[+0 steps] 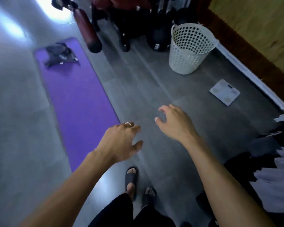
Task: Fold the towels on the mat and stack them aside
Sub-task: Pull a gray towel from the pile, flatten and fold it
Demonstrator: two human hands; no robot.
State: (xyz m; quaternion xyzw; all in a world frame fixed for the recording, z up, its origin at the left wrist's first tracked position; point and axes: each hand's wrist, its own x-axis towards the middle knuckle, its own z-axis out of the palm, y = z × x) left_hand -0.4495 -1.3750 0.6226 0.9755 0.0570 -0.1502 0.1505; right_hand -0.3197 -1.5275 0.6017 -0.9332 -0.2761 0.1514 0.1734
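A purple mat [79,99] lies lengthwise on the grey tiled floor at the left. On its far end sits a crumpled pile of grey towels [61,54]. My left hand [121,141] hovers over the mat's near right corner, fingers loosely curled and holding nothing; a ring shows on one finger. My right hand [174,122] hangs over the bare floor to the right of the mat, fingers relaxed and empty. Both hands are far from the towels.
A white perforated basket [190,48] stands at the back right beside dark exercise equipment [131,18] and a hanging red bag [87,31]. A white scale [225,92] lies near the wall. Dark and pale cloth [272,177] lies at the right edge. My sandalled feet [133,182] stand below.
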